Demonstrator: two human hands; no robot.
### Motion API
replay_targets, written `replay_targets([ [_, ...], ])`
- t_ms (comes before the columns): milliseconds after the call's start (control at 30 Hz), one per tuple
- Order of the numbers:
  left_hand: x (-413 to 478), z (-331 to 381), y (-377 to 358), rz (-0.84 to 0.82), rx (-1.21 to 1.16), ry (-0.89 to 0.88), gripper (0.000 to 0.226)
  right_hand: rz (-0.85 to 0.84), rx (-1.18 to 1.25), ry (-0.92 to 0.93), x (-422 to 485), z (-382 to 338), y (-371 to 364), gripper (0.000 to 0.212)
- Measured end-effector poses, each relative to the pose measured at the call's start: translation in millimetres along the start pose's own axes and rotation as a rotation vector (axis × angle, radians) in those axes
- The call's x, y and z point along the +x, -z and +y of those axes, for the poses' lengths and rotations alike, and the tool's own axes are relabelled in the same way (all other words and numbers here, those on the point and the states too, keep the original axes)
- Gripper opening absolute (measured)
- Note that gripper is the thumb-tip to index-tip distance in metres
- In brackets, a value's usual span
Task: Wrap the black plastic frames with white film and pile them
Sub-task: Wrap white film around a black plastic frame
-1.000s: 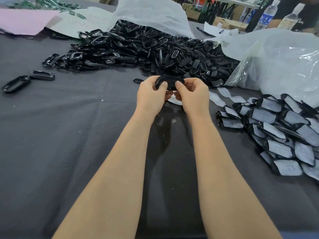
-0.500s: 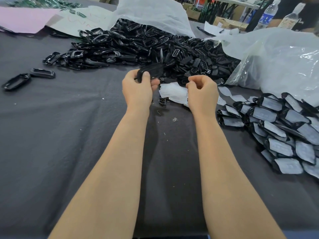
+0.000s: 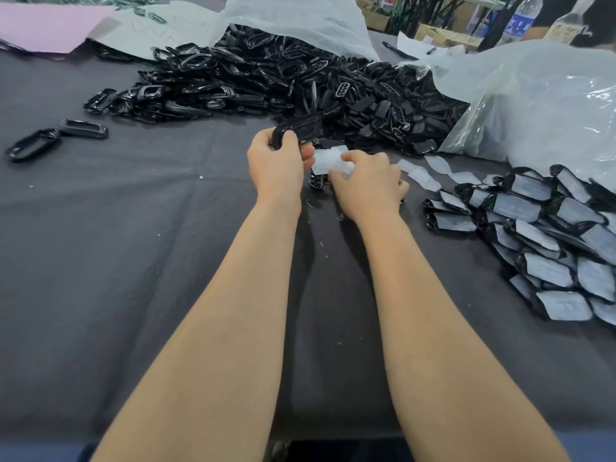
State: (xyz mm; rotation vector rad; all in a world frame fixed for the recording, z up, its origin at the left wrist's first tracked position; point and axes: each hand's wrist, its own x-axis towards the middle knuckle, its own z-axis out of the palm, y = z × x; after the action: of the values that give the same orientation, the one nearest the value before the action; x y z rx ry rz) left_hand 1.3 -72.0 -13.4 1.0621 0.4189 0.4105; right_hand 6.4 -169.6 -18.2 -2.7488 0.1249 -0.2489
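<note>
My left hand [image 3: 278, 163] grips a black plastic frame [image 3: 300, 128], raised just in front of the big heap of bare black frames [image 3: 300, 81]. Close beside it, my right hand [image 3: 365, 183] pinches a piece of white film [image 3: 328, 160] over a small stack of film on the dark cloth. Another black frame [image 3: 316, 180] lies between my hands, partly hidden. At the right spreads the pile of frames wrapped in white film [image 3: 540, 235].
Two loose frames [image 3: 56, 138] lie at the left on the dark grey cloth [image 3: 133, 261]. Loose film pieces [image 3: 430, 173] trail toward the wrapped pile. Large clear plastic bags [image 3: 540, 105] sit behind it. Pink and white sheets [image 3: 66, 25] and bottles [image 3: 520, 18] stand at the back.
My hands came apart, the left keeping the frame and lifting it toward the heap. My right hand dropped onto the film and drew back toward the left hand, now pinching a piece.
</note>
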Motion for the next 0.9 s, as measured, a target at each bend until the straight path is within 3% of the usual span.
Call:
replay_targets([
  [267, -1, 1, -3, -0.048, 0.014, -0.009, 0.01, 0.207, 0.143, 0.046, 0, 2, -5, 0.026],
  [400, 0, 1, -3, -0.064, 0.055, -0.022, 0.01, 0.333, 0.619, 0.072, 1, 1, 2, 0.018],
  [500, -1, 0, -3, -0.079, 0.087, -0.04, 0.013, 0.222, 1.022, -0.008, 4, 2, 6, 0.034],
  [567, -1, -1, -2, -0.086, 0.109, -0.044, 0.013, 0.135, 1.156, -0.041, 5, 2, 7, 0.039],
  [733, 1, -2, -2, -0.088, 0.149, -0.037, 0.017, 0.132, 1.159, -0.072, 8, 1, 5, 0.024],
  [900, 2, -3, -2, -0.087, 0.156, -0.029, 0.013, 0.104, 1.243, -0.105, 8, 0, 7, 0.042],
])
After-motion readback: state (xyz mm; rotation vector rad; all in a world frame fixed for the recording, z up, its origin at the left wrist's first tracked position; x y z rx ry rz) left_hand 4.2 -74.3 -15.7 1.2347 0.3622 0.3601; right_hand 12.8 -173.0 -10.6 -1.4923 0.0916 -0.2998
